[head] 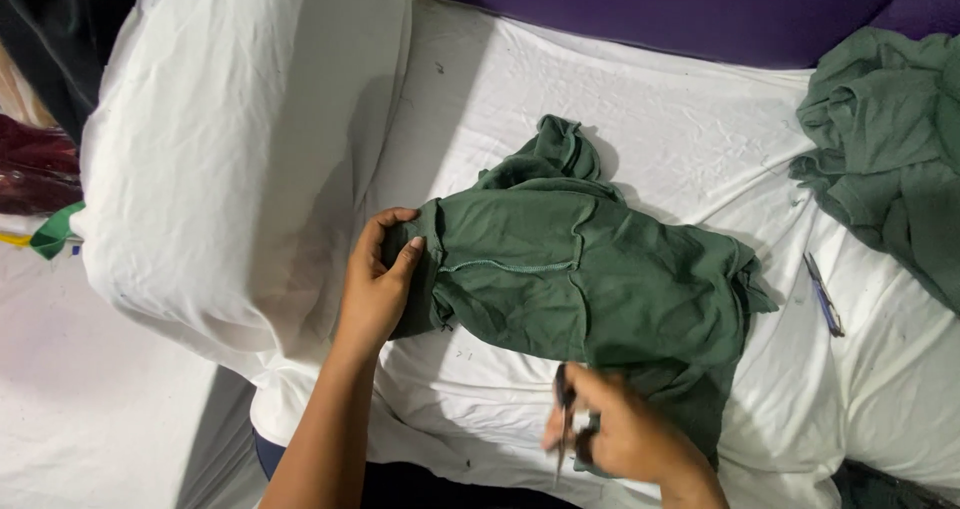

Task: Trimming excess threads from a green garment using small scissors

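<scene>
Where the frame cuts off at the left, a dark red bundle [35,169] and a scrap of bright green fabric [55,231] show only in part, their kinds unreadable. Next right: a large white pillow-like bulk [230,139], covered in creased white cloth, its top passing out of view. Beneath and beyond it lies a white sheet [660,119], wrinkled, covering the whole work surface; bare sheet lies open above the garment and along its lower left.

Left hand [380,274]: fingers curled over the left edge of a dark green garment [580,269], thumb on top, pinching the fabric fold at a stitched seam. The garment lies crumpled at centre on the sheet, a bunched portion rising at its upper end; its underside and lower right corner are hidden by folds and by the other hand.

Right hand [625,434]: closed around small scissors [566,409], which are blurred, blades hard to make out, at the garment's lower edge. The wrist runs off the bottom of the frame.

Further right, a thin blue pen-like item [823,294] lies on the sheet, apart from the garment. At the far right, a second heap of green cloth [890,139] is cut off by the frame edge. A purple surface [680,9] borders the sheet along the top.
</scene>
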